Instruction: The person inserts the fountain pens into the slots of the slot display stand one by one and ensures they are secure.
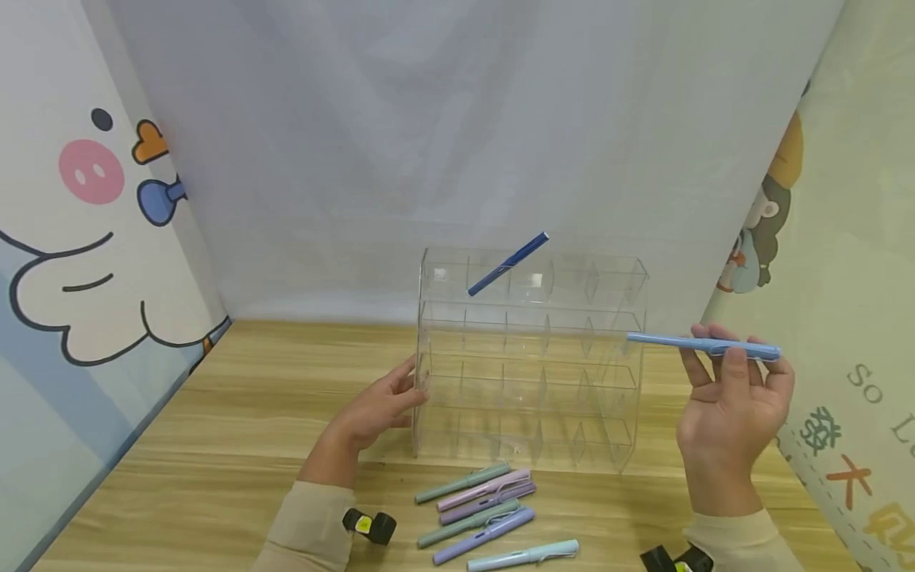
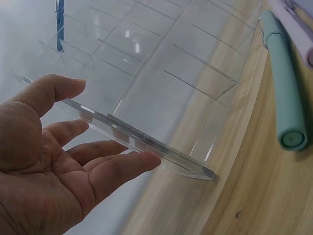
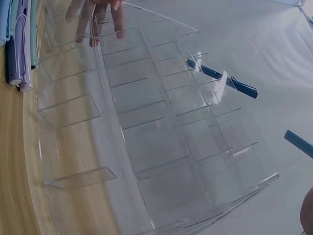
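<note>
Plain beige left sleeve (image 1: 307, 524) behind left grip (image 1: 379, 409), matching right sleeve (image 1: 747, 542) behind right grip (image 1: 736, 409). Chunky black left wrist camera (image 1: 382, 527), yellow patch (image 1: 364, 524); similar black right wrist camera (image 1: 658, 559), partly cut off.

The head camera looks forward and down, the whole clear rack (image 1: 529, 369) just right of centre. The left wrist's sits close, left hand (image 2: 63, 166) at lower left; the right wrist's faces the rack aslant. All three share that rack and a dark blue pen (image 1: 508, 264).
</note>
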`<state>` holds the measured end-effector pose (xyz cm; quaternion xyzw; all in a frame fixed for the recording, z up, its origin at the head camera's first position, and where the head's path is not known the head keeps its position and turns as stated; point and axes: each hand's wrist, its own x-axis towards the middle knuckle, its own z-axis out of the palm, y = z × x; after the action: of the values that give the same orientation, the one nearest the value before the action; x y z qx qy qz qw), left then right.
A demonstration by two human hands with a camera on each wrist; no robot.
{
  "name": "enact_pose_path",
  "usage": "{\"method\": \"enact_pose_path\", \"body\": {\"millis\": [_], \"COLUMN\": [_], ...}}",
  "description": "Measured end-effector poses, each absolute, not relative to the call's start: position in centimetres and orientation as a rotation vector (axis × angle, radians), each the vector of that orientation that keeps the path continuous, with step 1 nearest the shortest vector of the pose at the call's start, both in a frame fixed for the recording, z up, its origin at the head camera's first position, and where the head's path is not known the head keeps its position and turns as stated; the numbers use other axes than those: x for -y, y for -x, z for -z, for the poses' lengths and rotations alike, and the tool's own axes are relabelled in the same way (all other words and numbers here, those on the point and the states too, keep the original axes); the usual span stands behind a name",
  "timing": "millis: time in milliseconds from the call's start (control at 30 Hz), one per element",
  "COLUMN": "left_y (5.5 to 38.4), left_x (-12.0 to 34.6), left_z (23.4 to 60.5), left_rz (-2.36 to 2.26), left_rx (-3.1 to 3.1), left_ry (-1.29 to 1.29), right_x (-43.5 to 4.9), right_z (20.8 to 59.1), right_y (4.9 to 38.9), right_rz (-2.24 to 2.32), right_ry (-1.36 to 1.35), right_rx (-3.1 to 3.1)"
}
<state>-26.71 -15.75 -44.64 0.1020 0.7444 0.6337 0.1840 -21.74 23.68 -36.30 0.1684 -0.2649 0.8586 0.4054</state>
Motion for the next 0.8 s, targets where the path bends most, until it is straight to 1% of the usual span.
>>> {"method": "enact_pose_path", "body": {"millis": [167, 300, 533, 667, 800], "left_y": [26.7, 26.8, 26.9, 26.9, 26.9], "left_x": [15.9, 16.0, 15.9, 15.9, 15.9], "left_z": [44.7, 44.8, 44.8, 44.8, 44.9], "left_rz": [-1.789, -1.785, -1.791, -1.796, -1.807], "left_rx": [-2.084, -2.087, -2.076, -2.068, -2.066], "left_ry": [-0.306, -0.323, -0.327, -0.334, -0.325], "right_x": [-23.2, -23.1, -22.4, -21.8, -21.0], "right_z": [36.4, 35.7, 32.5, 30.5, 29.6], "right_y": [22.5, 23.7, 26.3, 28.2, 30.1], "right_rz": [-2.122, -2.097, -2.045, -2.044, -2.067], "right_ry": [-0.375, -0.355, -0.371, -0.443, -0.494], "right_rx": [0.572, 0.586, 0.707, 0.78, 0.919]}}
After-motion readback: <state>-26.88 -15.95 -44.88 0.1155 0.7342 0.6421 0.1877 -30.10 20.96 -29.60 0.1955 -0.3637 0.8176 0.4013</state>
